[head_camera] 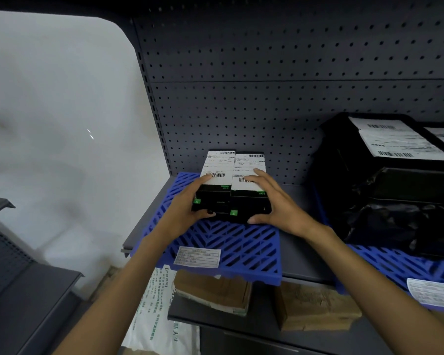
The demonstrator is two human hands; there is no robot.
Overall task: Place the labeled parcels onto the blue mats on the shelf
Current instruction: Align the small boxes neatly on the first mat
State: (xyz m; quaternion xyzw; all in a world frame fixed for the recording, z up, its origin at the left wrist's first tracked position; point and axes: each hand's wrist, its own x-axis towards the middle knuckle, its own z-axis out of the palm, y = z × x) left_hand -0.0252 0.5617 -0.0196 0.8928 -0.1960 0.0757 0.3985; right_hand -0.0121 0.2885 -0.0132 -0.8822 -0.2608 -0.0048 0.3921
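Two small black boxed parcels with white shipping labels lie side by side on the left blue mat (pixel 231 247), toward its back. The left parcel (pixel 217 175) is gripped at its near left corner by my left hand (pixel 187 208), thumb on the front face. My right hand (pixel 274 201) holds the right parcel (pixel 249 172), fingers spread over its label and thumb at the near bottom edge. A white tag (pixel 197 257) is stuck on the mat's front part.
A second blue mat (pixel 395 262) to the right carries large black bagged parcels (pixel 390 180) with white labels. A grey pegboard (pixel 267 93) backs the shelf. Cardboard boxes (pixel 213 290) and a white printed bag (pixel 154 308) lie on the shelf below. A white wall stands left.
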